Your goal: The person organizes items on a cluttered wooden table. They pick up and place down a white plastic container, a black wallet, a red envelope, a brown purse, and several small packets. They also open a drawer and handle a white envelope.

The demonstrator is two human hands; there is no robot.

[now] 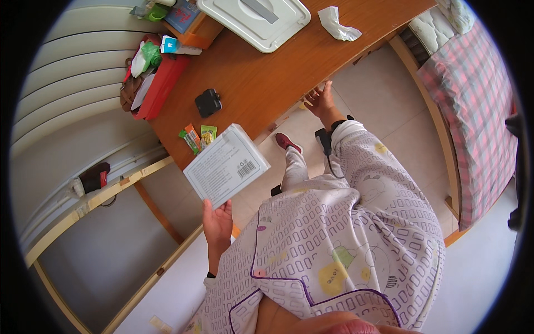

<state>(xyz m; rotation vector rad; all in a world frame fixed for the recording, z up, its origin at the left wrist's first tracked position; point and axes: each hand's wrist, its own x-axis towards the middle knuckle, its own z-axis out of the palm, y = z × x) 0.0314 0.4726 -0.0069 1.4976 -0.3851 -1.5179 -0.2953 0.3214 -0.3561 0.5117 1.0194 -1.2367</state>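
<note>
While the left hand (217,227) clamps the white box (222,164) at its lower edge, near the table (267,83) corner, the right hand's (321,104) fingers hang apart. That box looks light, stiff, smoothish, best held by opposite edges; unreadably small print and a barcode (246,167) mark its face.

Stretches as a brown wooden table (289,72) from near left to far right. Bears a white lidded container (256,30) at the far side, crumpled white tissue (337,25) to its right, a small black object (208,103) farther left, small packets (208,136) nearer, and a filled red box (165,86) along the left edge.
</note>
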